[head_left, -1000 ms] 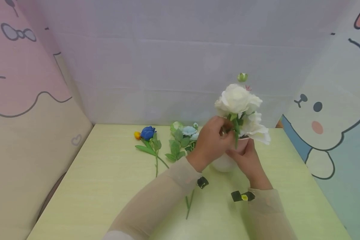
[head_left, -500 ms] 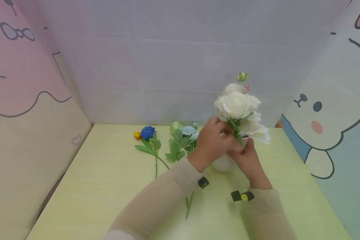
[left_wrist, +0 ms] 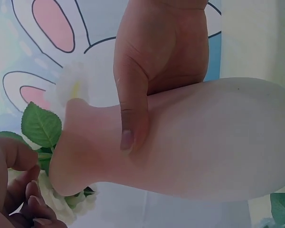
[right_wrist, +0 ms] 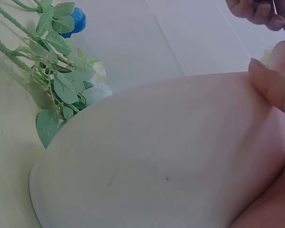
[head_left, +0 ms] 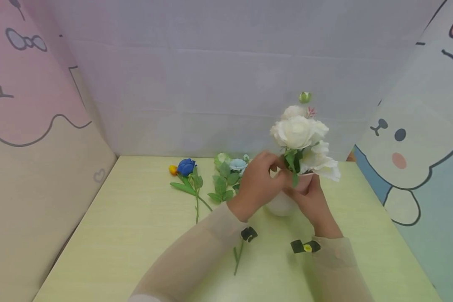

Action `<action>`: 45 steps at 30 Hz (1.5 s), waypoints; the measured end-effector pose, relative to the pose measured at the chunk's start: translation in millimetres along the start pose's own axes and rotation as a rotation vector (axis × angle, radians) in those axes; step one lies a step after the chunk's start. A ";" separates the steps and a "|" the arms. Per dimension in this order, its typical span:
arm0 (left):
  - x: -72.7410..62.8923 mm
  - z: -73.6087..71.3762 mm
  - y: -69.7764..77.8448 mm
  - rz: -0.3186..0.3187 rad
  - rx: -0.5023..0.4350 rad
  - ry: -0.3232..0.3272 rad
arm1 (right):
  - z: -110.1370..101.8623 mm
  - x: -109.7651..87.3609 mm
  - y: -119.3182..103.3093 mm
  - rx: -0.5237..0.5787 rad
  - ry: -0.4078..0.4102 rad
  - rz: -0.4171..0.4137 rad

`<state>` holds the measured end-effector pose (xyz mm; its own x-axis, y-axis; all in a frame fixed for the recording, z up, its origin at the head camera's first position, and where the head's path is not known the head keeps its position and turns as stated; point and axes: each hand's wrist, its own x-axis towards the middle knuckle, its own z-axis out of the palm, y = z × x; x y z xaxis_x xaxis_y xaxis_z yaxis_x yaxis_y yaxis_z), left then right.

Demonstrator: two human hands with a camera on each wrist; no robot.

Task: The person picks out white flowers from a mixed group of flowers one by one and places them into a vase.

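A pale pinkish-white vase stands on the right side of the table, and white roses with green leaves rise from its mouth. My right hand grips the vase's neck, its thumb laid across the front in the left wrist view. At the rim, my left hand has thumb and finger bent together at the leafy stem of a white rose and appears to pinch it. The contact is partly hidden by the fingers. A green bud tops the bunch.
Left of the vase lie a blue rose, a small orange flower and light blue flowers with leafy stems. The yellow table ends at a pale back wall, with cartoon-printed sheets on both sides.
My left hand has drawn slightly left and down from the leaves. The front white rose sits lower than a second ago, exposing another bloom behind; its leaves have shifted. My right hand stays on the vase.
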<state>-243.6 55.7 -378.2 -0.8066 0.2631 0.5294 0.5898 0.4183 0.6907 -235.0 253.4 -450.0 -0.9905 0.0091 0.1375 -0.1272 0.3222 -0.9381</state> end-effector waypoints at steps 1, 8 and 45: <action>-2.2 -2.0 -0.9 0.004 -0.005 0.007 | 0.2 0.0 -0.5 -0.001 -0.001 0.008; -16.5 -18.8 -3.5 0.045 -0.059 0.047 | 0.6 0.6 -2.8 -0.007 0.004 0.013; -114.4 -103.1 -46.5 -0.133 -0.076 0.236 | 1.7 -1.2 -3.2 -0.021 0.022 0.047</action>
<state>-174.7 -83.5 -420.0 -0.8506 -0.0034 0.5258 0.4881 0.3667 0.7920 -233.6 250.7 -447.7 -0.9939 0.0452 0.1008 -0.0795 0.3405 -0.9369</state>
